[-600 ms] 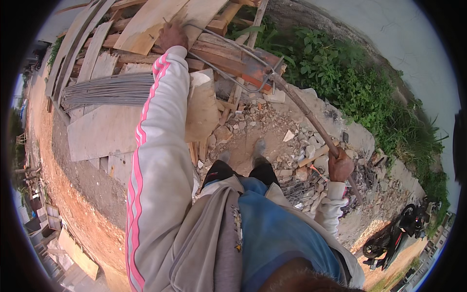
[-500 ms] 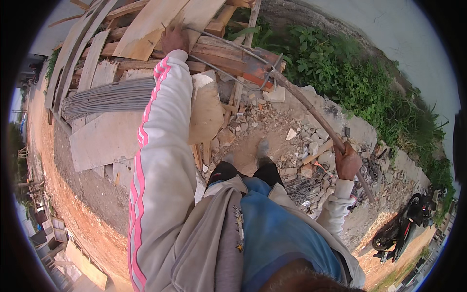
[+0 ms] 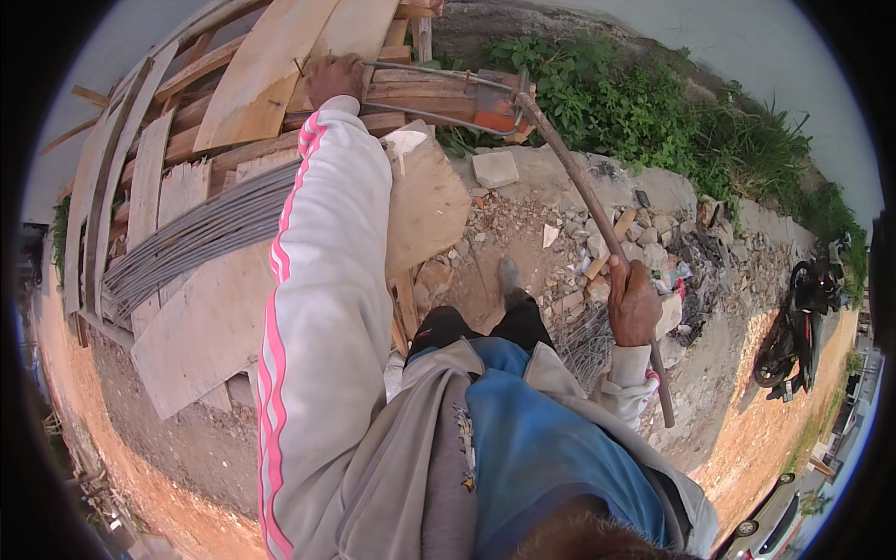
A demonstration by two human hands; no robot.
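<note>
We pry at the timber stack (image 3: 243, 103)

Our right hand (image 3: 635, 303) wraps closed around the long pry bar (image 3: 583, 191), its tip at the planks; our left hand (image 3: 334, 79) clasps a thin rod (image 3: 439, 70). Nothing looks freed yet.

2 hands (image 3: 333, 79), 1 long rod (image 3: 597, 217), 1 rebar bundle (image 3: 201, 238), 1 motorbike (image 3: 793, 327)

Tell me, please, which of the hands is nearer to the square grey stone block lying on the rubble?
The left hand is nearer, up-left of the square grey stone block on the planks; the right hand grips the long rusty bar farther below.
</note>
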